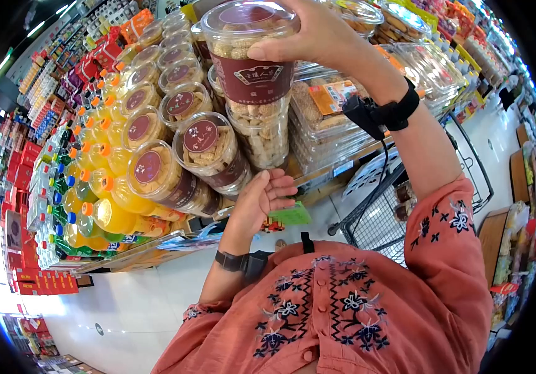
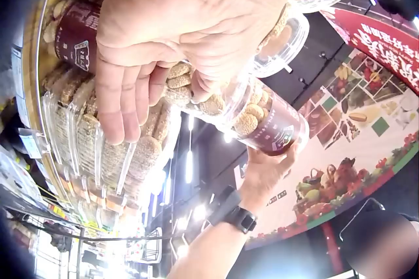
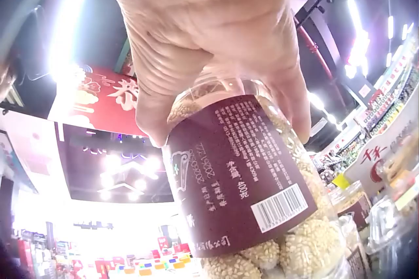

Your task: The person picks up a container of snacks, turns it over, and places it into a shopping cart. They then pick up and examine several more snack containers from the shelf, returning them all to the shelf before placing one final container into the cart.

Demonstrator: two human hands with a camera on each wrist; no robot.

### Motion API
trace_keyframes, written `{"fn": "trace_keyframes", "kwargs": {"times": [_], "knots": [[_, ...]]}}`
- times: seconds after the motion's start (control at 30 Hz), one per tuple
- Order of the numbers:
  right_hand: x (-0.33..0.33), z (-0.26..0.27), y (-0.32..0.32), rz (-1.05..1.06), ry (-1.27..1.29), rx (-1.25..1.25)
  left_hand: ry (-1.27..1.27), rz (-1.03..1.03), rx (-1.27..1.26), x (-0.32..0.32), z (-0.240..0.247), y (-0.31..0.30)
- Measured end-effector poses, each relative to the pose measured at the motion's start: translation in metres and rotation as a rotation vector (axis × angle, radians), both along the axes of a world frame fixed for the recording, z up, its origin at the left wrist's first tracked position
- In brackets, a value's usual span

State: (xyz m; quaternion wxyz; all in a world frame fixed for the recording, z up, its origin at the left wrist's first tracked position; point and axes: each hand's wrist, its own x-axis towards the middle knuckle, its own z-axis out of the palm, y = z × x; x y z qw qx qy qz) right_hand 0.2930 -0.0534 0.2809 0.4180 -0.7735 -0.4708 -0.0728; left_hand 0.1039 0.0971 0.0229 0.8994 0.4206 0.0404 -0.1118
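Holds up a round, see-through jar [image 1: 252, 81] in the right hand [image 1: 318, 37], gripping it near the lid [image 1: 249, 15] with bent fingers on one side and the thumb on the other. Shows a dark red label [image 3: 222, 181] on it, with white words and a barcode [image 3: 280, 208], and seedy balls [image 3: 311, 246] below. Has the jar lifted high, just over a lower jar [image 1: 261, 134] at the front of the snack shelf [image 1: 314, 179]; cannot tell if touching it.

Holds the left hand [image 1: 261, 196] lower down, close to the foot of that lower jar, palm showing, fingers loose and nearly straight, gripping nothing. Cannot tell if touching the lower jar with the thumb.

Has rows of more jars [image 1: 180, 103] to the left, with round dark red stickers [image 1: 201, 137] on top, then lots of drink bottles [image 1: 118, 215], many of them orange. Has flat clear boxes [image 1: 308, 134] of seedy cookies piled to the right. Wears a watch [image 1: 231, 260] on the left wrist, a black band [image 1: 399, 106] on the right wrist, and a reddish shirt [image 1: 318, 299] with sewn flowers. Has a shopping cart [image 1: 377, 237] nearby on the right and a green card [image 1: 293, 215] just beside the left hand
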Motion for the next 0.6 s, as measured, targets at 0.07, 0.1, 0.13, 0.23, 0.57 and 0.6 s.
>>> {"fn": "trace_keyframes", "kwargs": {"times": [0.07, 0.1, 0.13, 0.23, 0.57, 0.6], "knots": [[0.001, 0.0, 0.002, 0.073, 0.072, 0.021, 0.006, -0.007, -0.003, 0.0, -0.002, 0.0], [0.002, -0.001, 0.003, 0.056, 0.051, 0.004, 0.006, -0.011, -0.004, 0.001, -0.003, 0.001], [0.004, -0.002, 0.004, 0.039, 0.03, -0.013, 0.005, -0.015, -0.004, 0.001, -0.004, 0.001], [0.006, -0.008, 0.004, 0.145, 0.166, 0.075, 0.002, -0.023, 0.002, 0.003, -0.006, 0.002], [0.021, 0.031, 0.005, 0.037, 0.052, 0.142, 0.035, -0.035, -0.023, 0.009, -0.009, 0.005], [0.023, 0.032, 0.004, 0.004, 0.009, 0.154, 0.04, -0.032, -0.029, 0.009, -0.01, 0.007]]}}
